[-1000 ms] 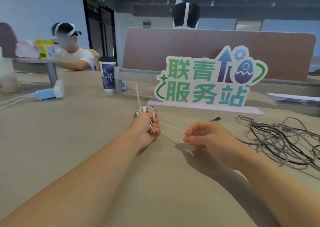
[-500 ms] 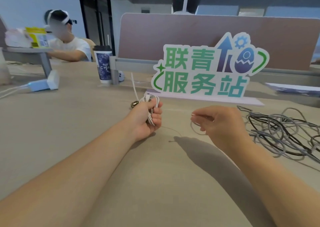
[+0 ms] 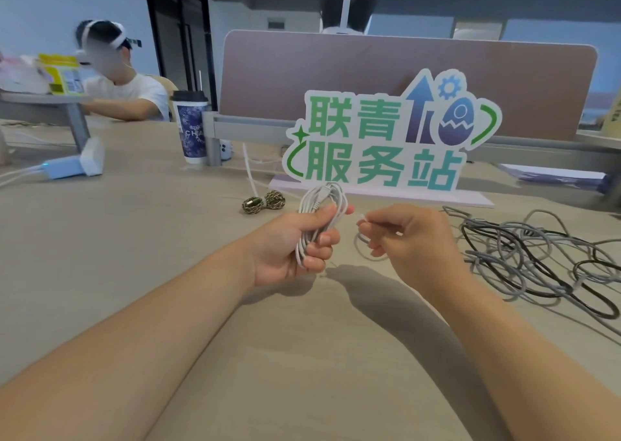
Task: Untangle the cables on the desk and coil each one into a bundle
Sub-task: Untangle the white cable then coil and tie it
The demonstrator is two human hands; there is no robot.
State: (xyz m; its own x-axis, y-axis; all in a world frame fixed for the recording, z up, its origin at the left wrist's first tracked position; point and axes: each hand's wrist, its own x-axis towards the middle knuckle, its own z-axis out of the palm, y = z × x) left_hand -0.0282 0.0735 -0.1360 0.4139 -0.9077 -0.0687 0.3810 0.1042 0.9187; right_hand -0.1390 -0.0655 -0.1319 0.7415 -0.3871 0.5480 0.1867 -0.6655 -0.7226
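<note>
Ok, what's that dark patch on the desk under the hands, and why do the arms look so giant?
Head view: the dark patch is the shadow of the right hand on the desk, so light likely comes from above; the wide-angle lens stretches the near forearms; the left hand and its white cable look sharp.

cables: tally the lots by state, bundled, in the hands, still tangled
bundled on the desk: 1, braided bundle
in left hand and right hand: 1, white cable
still tangled: 1, grey and black heap
total: 3
</note>
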